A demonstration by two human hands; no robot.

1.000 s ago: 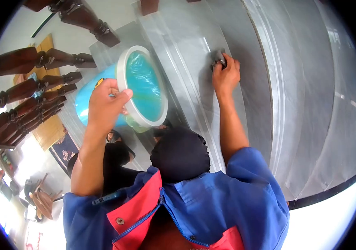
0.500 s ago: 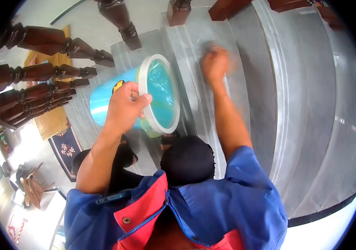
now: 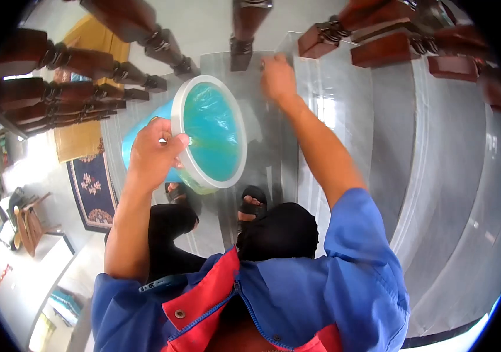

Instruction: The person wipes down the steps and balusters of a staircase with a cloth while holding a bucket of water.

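My left hand (image 3: 155,151) is closed on the white rim of a light-blue trash bin (image 3: 215,138), thumb over the edge. The bin is tilted, its mouth turned toward me, with a thin greenish plastic liner (image 3: 200,186) inside and hanging below the rim. My right hand (image 3: 278,77) reaches out low over a grey stair step (image 3: 315,126), close to the foot of a dark wooden baluster (image 3: 241,53). Its fingers are curled together and point away from me; whatever they hold, if anything, is hidden.
Dark balusters (image 3: 139,26) line the far and left sides of the staircase. More grey steps (image 3: 391,152) curve off to the right. My sandalled foot (image 3: 252,202) stands on a step. Down at the left are a patterned rug (image 3: 93,190) and a wooden chair (image 3: 27,226).
My right hand has moved left and away from me, toward the baluster foot. My view has shifted over the steps. The bin stays in my left hand, slightly further left in view.
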